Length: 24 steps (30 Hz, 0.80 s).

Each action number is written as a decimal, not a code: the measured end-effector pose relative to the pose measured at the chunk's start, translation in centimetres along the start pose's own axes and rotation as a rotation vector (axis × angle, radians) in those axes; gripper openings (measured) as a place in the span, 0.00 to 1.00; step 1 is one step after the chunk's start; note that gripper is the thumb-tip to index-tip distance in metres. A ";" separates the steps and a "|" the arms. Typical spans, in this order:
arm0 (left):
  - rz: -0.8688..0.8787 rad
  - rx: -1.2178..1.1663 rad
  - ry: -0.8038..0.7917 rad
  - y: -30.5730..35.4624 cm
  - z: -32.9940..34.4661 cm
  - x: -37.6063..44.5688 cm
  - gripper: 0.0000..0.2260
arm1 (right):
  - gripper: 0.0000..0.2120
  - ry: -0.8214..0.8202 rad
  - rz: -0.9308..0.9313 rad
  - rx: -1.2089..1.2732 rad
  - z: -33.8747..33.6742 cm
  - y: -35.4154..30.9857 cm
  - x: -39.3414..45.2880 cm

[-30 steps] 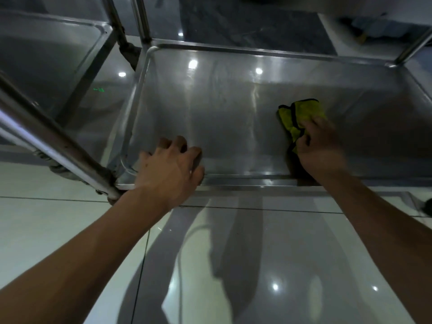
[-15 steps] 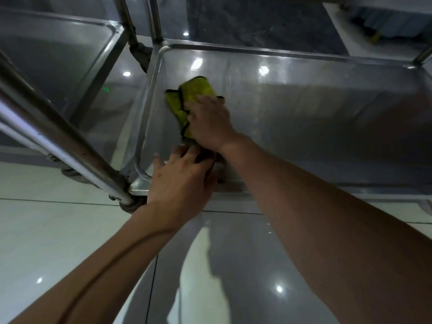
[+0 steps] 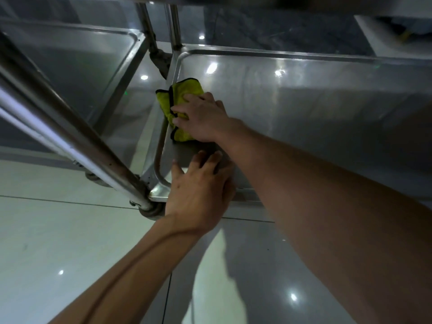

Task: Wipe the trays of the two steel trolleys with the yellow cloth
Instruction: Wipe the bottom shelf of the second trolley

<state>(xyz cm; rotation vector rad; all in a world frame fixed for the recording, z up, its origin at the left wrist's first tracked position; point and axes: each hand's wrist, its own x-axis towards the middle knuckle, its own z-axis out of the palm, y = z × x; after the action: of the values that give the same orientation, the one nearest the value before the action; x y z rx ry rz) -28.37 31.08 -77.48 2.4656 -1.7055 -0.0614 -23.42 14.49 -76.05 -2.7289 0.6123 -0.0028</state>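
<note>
The yellow cloth [image 3: 181, 101], edged in black and folded, lies at the left end of the bottom steel tray [image 3: 315, 97] of the right-hand trolley, lapping over its left rim. My right hand [image 3: 203, 118] presses flat on the cloth with fingers spread and nearly straight. My left hand [image 3: 201, 190] rests on the tray's near rim by the front left corner, fingers curled over the edge. A second trolley's bottom tray [image 3: 70, 61] stands to the left.
A slanting steel leg [image 3: 58, 127] of the trolley crosses the left foreground down to a castor [image 3: 152, 210]. Two upright posts [image 3: 161, 26] stand between the trays. An upper shelf hangs close overhead. Glossy pale floor tiles [image 3: 70, 242] lie in front.
My right hand swept the cloth from the tray's right-middle across to its left end, now reaching the left rim. My left hand stayed on the near rim.
</note>
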 end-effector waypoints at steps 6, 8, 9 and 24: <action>-0.022 0.034 0.008 -0.3 0.0 0.2 0.21 | 0.20 0.129 0.105 0.006 0.0 3.7 -1.0; -0.031 0.072 -0.008 -0.6 -0.1 0.2 0.22 | 0.20 0.159 0.186 -0.015 -0.5 6.4 -2.2; -0.035 0.082 -0.020 -0.7 -0.2 0.2 0.23 | 0.20 0.177 0.229 -0.022 -0.9 8.1 -3.0; -0.032 0.071 -0.120 -1.0 -0.7 0.6 0.27 | 0.20 0.288 0.706 -0.047 -6.6 25.3 -15.8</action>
<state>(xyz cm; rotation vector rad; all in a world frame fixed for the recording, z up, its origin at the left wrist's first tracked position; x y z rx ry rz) -27.17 30.89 -76.91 2.5899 -1.7439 -0.1585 -48.67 -2.55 -77.07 -2.4185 1.6349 -0.2119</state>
